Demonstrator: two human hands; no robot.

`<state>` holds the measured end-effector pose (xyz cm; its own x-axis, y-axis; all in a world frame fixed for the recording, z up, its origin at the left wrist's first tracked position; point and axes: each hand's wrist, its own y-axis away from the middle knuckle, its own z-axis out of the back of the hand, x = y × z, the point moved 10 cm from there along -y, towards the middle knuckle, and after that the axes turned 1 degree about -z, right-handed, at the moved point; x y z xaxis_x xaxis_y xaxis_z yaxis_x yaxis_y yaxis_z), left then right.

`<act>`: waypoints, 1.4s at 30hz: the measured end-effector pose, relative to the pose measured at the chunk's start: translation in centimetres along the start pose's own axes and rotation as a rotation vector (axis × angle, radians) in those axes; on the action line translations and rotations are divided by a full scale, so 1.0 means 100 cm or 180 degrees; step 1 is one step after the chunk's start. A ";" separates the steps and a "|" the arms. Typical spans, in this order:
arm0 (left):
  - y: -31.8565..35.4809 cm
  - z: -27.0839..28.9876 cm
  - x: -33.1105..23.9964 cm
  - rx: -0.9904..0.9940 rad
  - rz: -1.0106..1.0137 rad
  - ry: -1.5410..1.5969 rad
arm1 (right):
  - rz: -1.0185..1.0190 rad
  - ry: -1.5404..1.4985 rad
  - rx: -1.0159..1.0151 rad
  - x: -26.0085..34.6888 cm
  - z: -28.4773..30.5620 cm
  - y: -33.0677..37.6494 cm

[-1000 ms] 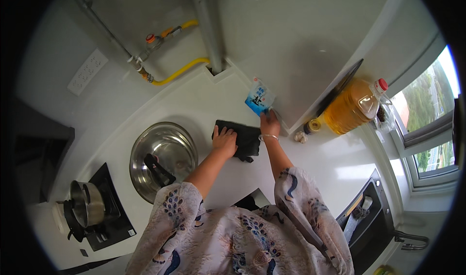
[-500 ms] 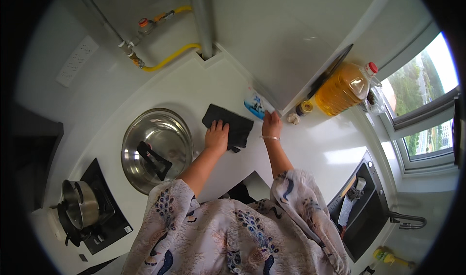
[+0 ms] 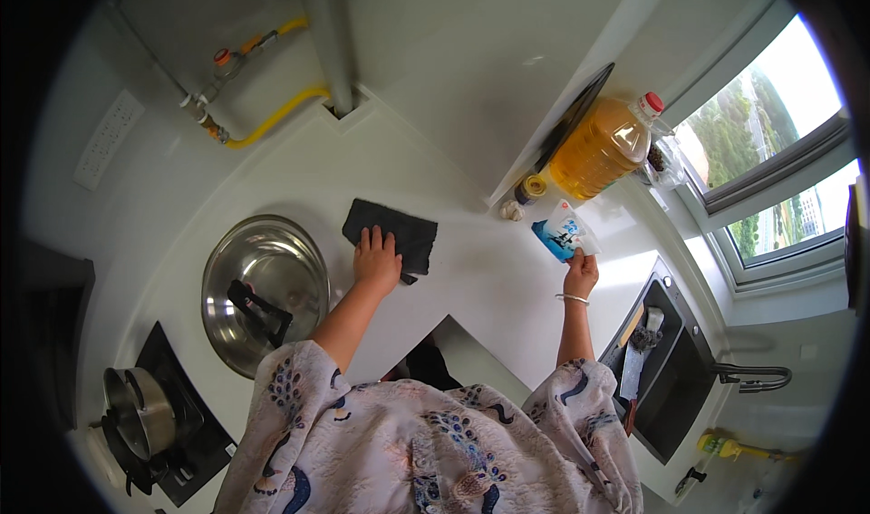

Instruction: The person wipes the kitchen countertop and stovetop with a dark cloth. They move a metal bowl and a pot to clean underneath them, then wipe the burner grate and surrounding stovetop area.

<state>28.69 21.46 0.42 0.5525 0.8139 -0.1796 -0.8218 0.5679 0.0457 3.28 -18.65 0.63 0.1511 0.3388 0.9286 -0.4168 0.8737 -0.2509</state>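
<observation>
Resting palm down on a dark grey rectangular fabric cloth with the left hand, fingers a little spread; probably placed so to keep the cloth flat on the glossy white counter. Pinching a soft white-and-blue plastic packet by its near edge with the right hand, likely for an easy grip on thin film. Cannot tell about contact between packet and counter. Counting: one cloth under the left hand; one packet just beyond the right hand; left of the left hand, one round silver metal basin, with one black-handled object inside, presumably to stay contained; beyond the right hand and to its left, one knobbly white bulb and one small dark yellow-lidded jar; farther beyond, one large clear plastic bottle of golden liquid, red-capped, perhaps kept back for elbow room.
</observation>
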 end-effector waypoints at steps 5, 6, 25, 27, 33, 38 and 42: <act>0.009 -0.001 0.001 -0.0142 -0.0110 -0.0059 | -0.0069 0.0287 -0.0019 0.000 -0.004 -0.064; 0.009 -0.002 0.002 -0.0176 -0.0120 -0.0100 | -0.0134 0.0182 -0.0020 -0.006 -0.006 -0.076; -0.025 0.012 -0.026 -0.0145 -0.0480 0.0595 | 0.1639 0.0461 0.2340 0.170 -0.246 0.159; -0.027 0.024 -0.006 -0.0328 -0.0266 0.0337 | 0.1680 0.1348 0.2694 0.152 -0.264 0.175; -0.027 -0.004 -0.033 0.0377 -0.0584 0.0109 | 0.1239 0.2044 0.2835 0.118 -0.239 0.189; -0.058 -0.020 -0.083 0.0365 -0.0917 0.0280 | 0.1019 0.2431 0.2360 0.096 -0.221 0.154; -0.113 -0.013 -0.078 0.0167 -0.0971 0.0240 | 0.1218 0.2431 0.2224 0.092 -0.251 0.106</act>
<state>33.48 8.55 0.07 0.7589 0.5948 -0.2650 -0.6104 0.7916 0.0287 22.71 2.49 -0.40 0.3176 0.8817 0.3489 -0.9328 0.3567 -0.0524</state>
